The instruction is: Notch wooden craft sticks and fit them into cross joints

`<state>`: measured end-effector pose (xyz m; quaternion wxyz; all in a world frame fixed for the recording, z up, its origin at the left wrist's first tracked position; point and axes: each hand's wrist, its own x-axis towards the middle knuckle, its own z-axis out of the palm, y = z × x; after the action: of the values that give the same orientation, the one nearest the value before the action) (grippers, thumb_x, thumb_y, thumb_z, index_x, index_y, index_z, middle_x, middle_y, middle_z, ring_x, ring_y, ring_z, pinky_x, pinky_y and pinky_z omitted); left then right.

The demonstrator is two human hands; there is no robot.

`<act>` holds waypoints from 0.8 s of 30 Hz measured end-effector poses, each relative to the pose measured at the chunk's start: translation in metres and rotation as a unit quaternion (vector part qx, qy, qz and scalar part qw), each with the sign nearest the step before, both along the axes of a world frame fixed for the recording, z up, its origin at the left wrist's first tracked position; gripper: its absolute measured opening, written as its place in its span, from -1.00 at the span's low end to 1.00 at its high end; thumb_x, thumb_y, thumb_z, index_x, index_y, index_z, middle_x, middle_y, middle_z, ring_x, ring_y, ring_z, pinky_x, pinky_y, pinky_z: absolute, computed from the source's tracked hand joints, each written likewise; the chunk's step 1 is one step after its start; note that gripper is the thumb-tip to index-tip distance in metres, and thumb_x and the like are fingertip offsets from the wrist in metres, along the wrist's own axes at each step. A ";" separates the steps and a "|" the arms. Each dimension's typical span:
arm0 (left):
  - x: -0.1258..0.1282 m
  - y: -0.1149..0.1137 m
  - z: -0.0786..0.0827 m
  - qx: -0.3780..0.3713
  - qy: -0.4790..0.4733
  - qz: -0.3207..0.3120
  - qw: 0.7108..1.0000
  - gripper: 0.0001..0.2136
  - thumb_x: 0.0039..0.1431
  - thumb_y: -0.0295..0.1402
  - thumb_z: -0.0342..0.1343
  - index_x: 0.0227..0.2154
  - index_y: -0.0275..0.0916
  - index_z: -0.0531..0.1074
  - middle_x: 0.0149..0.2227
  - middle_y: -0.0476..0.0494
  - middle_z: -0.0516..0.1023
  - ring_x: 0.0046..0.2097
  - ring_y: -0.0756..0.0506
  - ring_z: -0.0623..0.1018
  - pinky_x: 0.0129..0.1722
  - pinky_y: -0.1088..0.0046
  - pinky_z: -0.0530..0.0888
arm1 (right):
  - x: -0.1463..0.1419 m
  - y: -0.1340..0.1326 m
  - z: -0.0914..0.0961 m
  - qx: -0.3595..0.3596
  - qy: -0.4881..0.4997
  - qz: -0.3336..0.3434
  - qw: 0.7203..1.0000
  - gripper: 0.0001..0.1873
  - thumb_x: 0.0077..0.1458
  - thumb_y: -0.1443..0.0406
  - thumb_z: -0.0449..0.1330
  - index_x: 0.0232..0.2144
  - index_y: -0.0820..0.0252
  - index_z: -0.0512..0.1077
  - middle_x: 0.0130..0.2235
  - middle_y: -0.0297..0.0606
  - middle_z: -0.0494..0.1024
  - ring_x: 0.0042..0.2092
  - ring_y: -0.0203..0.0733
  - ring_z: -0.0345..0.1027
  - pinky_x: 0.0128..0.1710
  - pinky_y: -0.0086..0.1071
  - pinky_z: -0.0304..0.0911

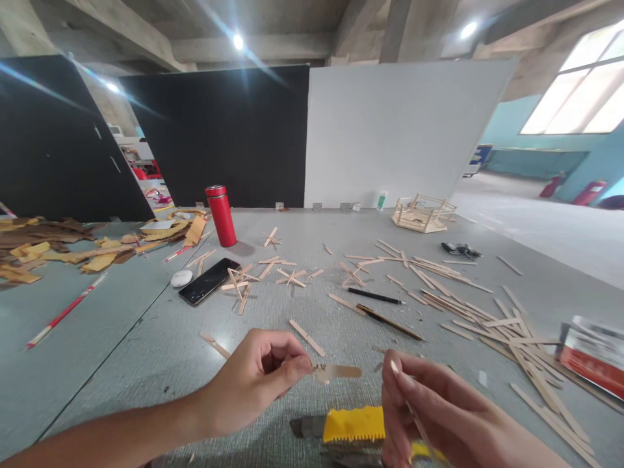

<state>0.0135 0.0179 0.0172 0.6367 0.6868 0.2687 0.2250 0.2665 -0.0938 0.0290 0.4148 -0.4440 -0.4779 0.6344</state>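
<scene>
My left hand (266,380) pinches a short flat wooden craft stick (344,371) between thumb and forefinger. The stick's rounded end points right, with a notch or small broken bit near my fingertips. To the right, my right hand (429,406) is closed on a thin pale stick (418,422), held apart from the craft stick. Its tip shows above the thumb, and my fingers hide part of it. Below and between my hands lies a yellow utility knife (353,424), partly covered by my right hand. Small joined stick crosses (291,278) stand further back.
Loose craft sticks (526,348) pile up on the right, near a red-and-white packet (595,357). A black pen (375,296), a phone (209,281) and a red flask (221,218) are further back. A stick-built frame (423,214) stands at the back right.
</scene>
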 end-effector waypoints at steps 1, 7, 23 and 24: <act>0.001 0.000 0.000 0.009 0.004 0.007 1.000 -0.62 0.34 -0.01 0.17 -0.35 -0.27 0.45 -0.57 0.14 0.20 -0.53 0.06 0.17 -0.54 0.51 0.10 | 0.002 0.003 0.000 0.028 -0.089 -0.015 0.996 -0.61 0.46 0.02 0.03 -0.31 0.12 0.42 -0.36 -0.28 0.60 -0.31 -0.17 0.47 -0.17 -0.25 0.32; 0.004 -0.006 -0.003 0.145 0.056 0.039 0.987 -0.69 0.42 -0.14 0.09 -0.31 -0.28 0.53 -0.47 0.03 0.37 -0.41 0.01 0.32 -0.39 0.48 0.24 | -0.010 0.015 -0.018 0.196 -0.391 -0.195 0.878 -0.67 0.34 0.04 0.16 -0.02 0.07 0.50 -0.03 -0.07 0.61 -0.07 0.04 0.49 -0.06 -0.13 0.33; 0.011 -0.011 -0.020 -0.097 -0.060 -0.041 0.993 -0.44 0.33 0.11 0.11 0.03 -0.33 0.59 0.02 -0.44 0.64 -0.08 -0.23 0.68 -0.08 0.23 0.58 | -0.039 0.001 -0.032 0.188 -0.301 -0.079 0.932 -0.68 0.41 0.15 0.05 -0.29 0.11 0.53 -0.54 -0.39 0.48 -0.53 -0.32 0.32 -0.47 -0.49 0.26; 0.013 -0.010 -0.020 -0.103 -0.052 -0.026 0.993 -0.41 0.31 0.14 0.11 0.01 -0.34 0.60 0.03 -0.46 0.63 -0.05 -0.26 0.68 -0.09 0.22 0.59 | -0.040 0.000 -0.033 0.196 -0.302 -0.073 0.930 -0.67 0.41 0.15 0.04 -0.29 0.11 0.53 -0.54 -0.39 0.49 -0.53 -0.33 0.32 -0.47 -0.49 0.27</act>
<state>0.0264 0.0075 -0.0031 0.7229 0.6119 0.2386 0.2147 0.2267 -0.0940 -0.0035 0.3748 -0.5583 -0.6613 0.3324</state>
